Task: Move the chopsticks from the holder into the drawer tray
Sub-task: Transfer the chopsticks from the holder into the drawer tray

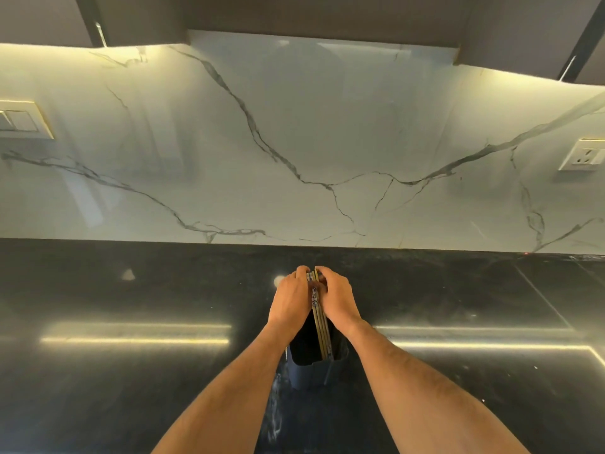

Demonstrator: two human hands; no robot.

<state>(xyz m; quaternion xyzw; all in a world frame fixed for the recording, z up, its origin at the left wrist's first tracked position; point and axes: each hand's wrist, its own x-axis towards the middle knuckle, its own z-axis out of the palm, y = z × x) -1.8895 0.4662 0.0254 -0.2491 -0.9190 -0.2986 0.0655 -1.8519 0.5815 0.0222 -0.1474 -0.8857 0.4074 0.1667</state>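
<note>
A dark blue holder (pixel 311 371) stands on the black countertop (pixel 131 290), between my forearms. A bundle of yellowish chopsticks (pixel 320 332) with patterned upper ends rises out of its right side. My left hand (pixel 292 298) and my right hand (pixel 337 298) press together around the top of the bundle, one on each side, with fingers curled over the tips. The lower ends of the chopsticks sit inside the holder. No drawer or tray is in view.
A white marble backsplash (pixel 294 158) rises behind the counter. A switch plate (pixel 23 121) is on the wall at left and a power socket (pixel 584 155) at right. Dark cabinets (pixel 311 14) hang overhead. Light strips reflect on the glossy counter.
</note>
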